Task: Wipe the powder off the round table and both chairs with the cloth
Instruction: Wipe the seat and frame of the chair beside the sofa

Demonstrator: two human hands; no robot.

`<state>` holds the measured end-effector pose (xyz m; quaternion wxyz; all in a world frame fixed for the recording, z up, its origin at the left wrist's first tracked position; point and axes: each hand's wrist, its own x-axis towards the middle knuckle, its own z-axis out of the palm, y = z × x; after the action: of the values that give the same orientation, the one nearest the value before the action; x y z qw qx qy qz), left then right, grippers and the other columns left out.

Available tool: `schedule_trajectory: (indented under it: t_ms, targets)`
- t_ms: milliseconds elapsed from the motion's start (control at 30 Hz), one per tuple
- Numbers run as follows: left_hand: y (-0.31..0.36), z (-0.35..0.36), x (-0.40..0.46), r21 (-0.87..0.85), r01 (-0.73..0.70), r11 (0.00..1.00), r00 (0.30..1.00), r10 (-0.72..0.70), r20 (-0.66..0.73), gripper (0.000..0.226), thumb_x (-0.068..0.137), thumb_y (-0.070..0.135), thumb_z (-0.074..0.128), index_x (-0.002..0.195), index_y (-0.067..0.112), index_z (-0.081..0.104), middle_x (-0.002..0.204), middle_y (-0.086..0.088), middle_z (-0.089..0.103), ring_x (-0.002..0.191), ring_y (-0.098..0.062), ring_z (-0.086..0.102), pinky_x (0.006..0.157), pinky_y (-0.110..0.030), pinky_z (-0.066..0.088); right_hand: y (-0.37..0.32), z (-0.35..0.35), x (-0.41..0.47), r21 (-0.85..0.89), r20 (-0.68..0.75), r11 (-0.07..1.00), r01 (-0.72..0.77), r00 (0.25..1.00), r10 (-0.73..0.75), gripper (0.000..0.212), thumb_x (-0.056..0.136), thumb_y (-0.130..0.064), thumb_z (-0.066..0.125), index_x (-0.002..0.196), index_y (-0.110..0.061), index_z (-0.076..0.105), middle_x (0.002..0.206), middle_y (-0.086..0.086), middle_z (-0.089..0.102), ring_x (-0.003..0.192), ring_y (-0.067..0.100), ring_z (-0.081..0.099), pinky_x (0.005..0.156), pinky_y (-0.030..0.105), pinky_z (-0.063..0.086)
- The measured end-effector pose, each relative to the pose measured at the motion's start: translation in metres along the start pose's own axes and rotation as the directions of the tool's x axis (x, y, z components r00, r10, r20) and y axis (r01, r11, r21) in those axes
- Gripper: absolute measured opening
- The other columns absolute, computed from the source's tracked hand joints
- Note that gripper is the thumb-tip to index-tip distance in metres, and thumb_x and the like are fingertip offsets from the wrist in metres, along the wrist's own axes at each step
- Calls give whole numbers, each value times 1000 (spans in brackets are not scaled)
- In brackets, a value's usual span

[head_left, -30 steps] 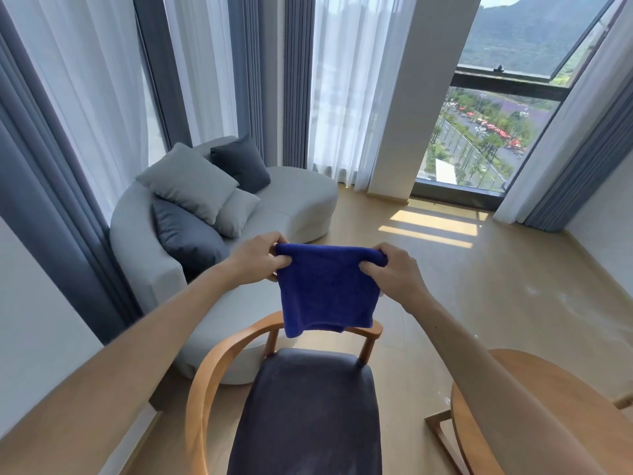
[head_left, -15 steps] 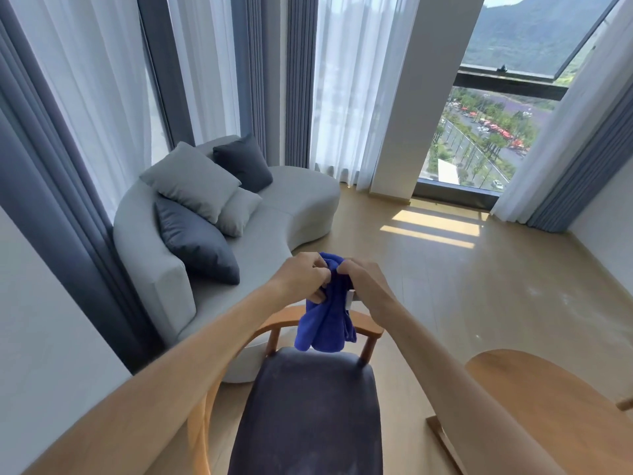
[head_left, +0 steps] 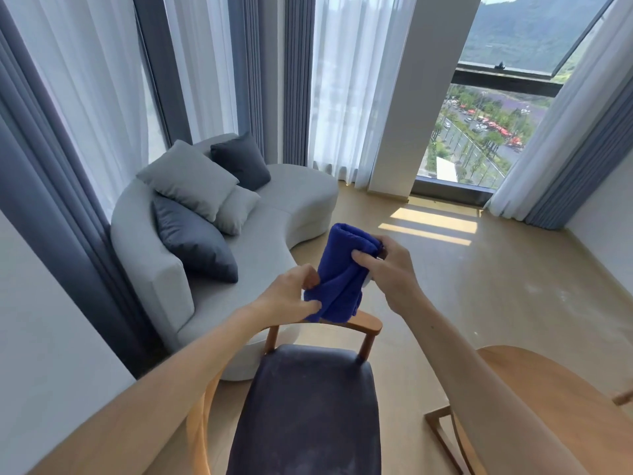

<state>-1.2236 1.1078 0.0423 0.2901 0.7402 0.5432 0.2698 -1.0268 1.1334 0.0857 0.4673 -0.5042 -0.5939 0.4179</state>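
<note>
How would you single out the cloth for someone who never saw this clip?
Start at the dark-seated wooden chair at bottom centre. Just above its backrest, the left hand and right hand hold a bunched cloth in the air. It is the only vivid blue thing here.

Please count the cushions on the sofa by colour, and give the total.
Dark grey cushions: 2, one at the back and one in front
Light grey cushions: 2, one large and one small
Total: 4

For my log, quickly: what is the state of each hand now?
Left hand: fingers pinch the lower end of the blue cloth.
Right hand: fingers grip the cloth's upper part.
</note>
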Motion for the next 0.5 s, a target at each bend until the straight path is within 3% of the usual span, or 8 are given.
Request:
schedule_trajectory:
  t_ms: [133, 200, 333, 400, 500]
  targets:
    - [5, 19, 1, 7, -49, 999, 991, 49, -124, 32, 78, 21, 69, 79, 38, 42, 84, 14, 51, 73, -2, 54, 62, -6, 42, -1, 5, 3, 61, -86, 998, 24, 996, -18, 20, 91, -9, 63, 108, -18, 57, 94, 0, 65, 83, 12, 61, 67, 21, 50]
    - [7, 29, 0, 0, -51, 999, 989, 51, -136, 28, 83, 21, 66, 82, 37, 43, 88, 16, 47, 77, -3, 53, 61, -6, 42, -1, 8, 4, 80, -114, 996, 35, 993, -25, 19, 92, -10, 61, 108, -19, 56, 94, -1, 65, 83, 12, 61, 66, 19, 50]
    - [-3, 33, -2, -202, 68, 977, 977, -105, -183, 12, 94, 18, 57, 96, 29, 60, 101, 9, 59, 91, -3, 58, 73, -8, 40, -2, 1, 4, 119, -98, 992, 36, 995, -25, 23, 91, -7, 60, 108, -22, 57, 99, 1, 66, 88, 16, 62, 70, 26, 54]
    - [-8, 26, 0, -386, 220, 896, 942, -297, -154, 13, 94, 25, 59, 107, 25, 56, 103, 7, 62, 96, -9, 62, 77, -19, 50, -4, -6, 5, 184, -83, 983, 16, 997, 0, 25, 91, -5, 60, 106, -25, 56, 101, 3, 65, 91, 19, 62, 76, 34, 55]
    - [-15, 18, 3, -664, 390, 637, 897, -425, 119, 37, 93, 31, 61, 124, 16, 46, 111, -5, 65, 97, -22, 68, 77, -35, 57, -10, -13, 8, 269, -59, 963, 8, 998, 8, 30, 89, -1, 60, 107, -25, 54, 104, 3, 64, 94, 20, 62, 75, 34, 56]
